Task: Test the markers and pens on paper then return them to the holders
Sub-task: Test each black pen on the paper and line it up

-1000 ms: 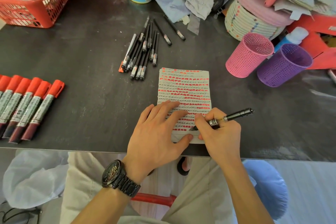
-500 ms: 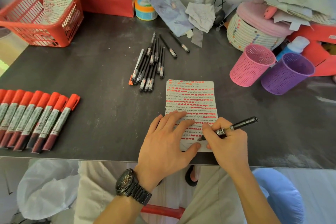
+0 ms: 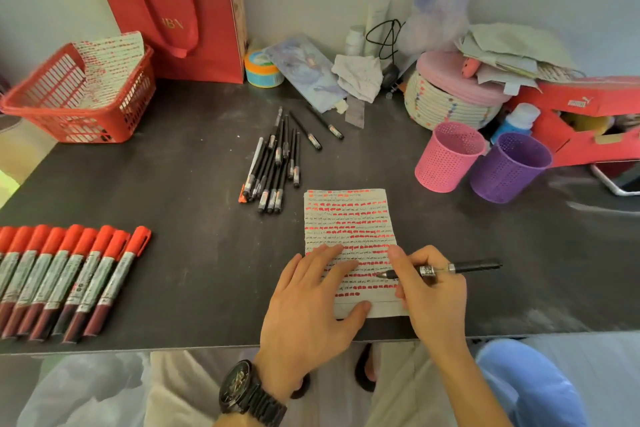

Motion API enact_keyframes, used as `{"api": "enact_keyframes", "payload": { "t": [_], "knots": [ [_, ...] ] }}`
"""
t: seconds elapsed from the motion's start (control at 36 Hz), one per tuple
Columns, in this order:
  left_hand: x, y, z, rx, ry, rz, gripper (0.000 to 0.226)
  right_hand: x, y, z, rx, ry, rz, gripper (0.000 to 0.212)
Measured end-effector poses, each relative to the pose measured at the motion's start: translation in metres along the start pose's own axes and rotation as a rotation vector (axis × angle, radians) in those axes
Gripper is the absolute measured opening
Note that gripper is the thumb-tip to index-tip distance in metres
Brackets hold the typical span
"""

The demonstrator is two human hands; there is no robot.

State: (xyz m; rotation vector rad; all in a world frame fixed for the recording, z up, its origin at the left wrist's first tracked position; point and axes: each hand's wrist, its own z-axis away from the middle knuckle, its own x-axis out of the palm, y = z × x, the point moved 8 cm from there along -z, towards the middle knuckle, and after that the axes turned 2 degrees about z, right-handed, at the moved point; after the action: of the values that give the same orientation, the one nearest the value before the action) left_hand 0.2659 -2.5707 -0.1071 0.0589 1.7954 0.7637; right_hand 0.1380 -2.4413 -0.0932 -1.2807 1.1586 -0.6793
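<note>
A sheet of paper (image 3: 349,218) covered in rows of red and black marks lies near the table's front edge. My left hand (image 3: 311,302) presses flat on its lower left part. My right hand (image 3: 426,291) grips a black pen (image 3: 460,267), its tip touching the paper near the lower rows. A pile of black pens (image 3: 277,163) lies behind the paper. A row of red-capped markers (image 3: 65,274) lies at the left. A pink holder (image 3: 448,156) and a purple holder (image 3: 509,166) stand at the right; no pens show above their rims.
A red basket (image 3: 69,104) holding marked paper stands at the back left, a red bag (image 3: 180,7) behind it. A tape roll (image 3: 261,71), a woven lidded basket (image 3: 453,97), cloths, papers and a red box (image 3: 588,114) crowd the back right. The dark table (image 3: 173,184) ends just below my hands.
The pen tip has moved right and up along the paper's lower rows. My head has tilted up, so more of the wall and bag shows. My left hand stays on the paper.
</note>
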Motion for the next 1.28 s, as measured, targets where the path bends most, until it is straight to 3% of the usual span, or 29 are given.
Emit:
{"api": "enact_keyframes", "payload": {
  "t": [0.11,0.22,0.33,0.47,0.58,0.75,0.81,0.97,1.17,1.28],
  "knots": [
    [-0.003,-0.001,0.003,0.020,0.039,0.066,0.055,-0.003,-0.002,0.006,0.027,-0.003,-0.125,0.041],
    [-0.017,-0.004,0.007,0.012,0.129,0.245,0.048,0.007,-0.003,0.019,0.155,-0.133,-0.499,0.041],
    [-0.028,-0.009,0.017,-0.055,0.165,0.485,0.044,0.020,0.000,0.039,0.292,-0.196,-0.562,0.033],
    [-0.025,-0.007,0.037,-0.171,0.059,0.752,0.030,0.033,0.009,0.068,0.448,-0.257,-0.619,0.036],
    [-0.025,-0.014,0.053,-0.258,0.083,0.895,0.022,0.041,0.011,0.082,0.512,-0.314,-0.630,0.046],
    [-0.041,-0.030,0.067,-0.338,0.187,0.923,0.015,0.043,0.016,0.090,0.752,-0.349,-1.228,0.082],
    [-0.046,-0.030,0.068,-0.341,0.190,0.918,0.016,0.042,0.021,0.090,0.830,-0.355,-1.375,0.081],
    [-0.045,-0.021,0.066,-0.354,0.182,0.982,0.017,0.051,0.029,0.092,0.908,-0.408,-1.475,0.063],
    [-0.042,-0.023,0.066,-0.370,0.180,0.991,0.017,0.053,0.025,0.096,0.945,-0.381,-1.555,0.067],
    [-0.040,-0.025,0.067,-0.382,0.176,0.999,0.018,0.054,0.016,0.095,0.922,-0.356,-1.586,0.054]
  ]
}}
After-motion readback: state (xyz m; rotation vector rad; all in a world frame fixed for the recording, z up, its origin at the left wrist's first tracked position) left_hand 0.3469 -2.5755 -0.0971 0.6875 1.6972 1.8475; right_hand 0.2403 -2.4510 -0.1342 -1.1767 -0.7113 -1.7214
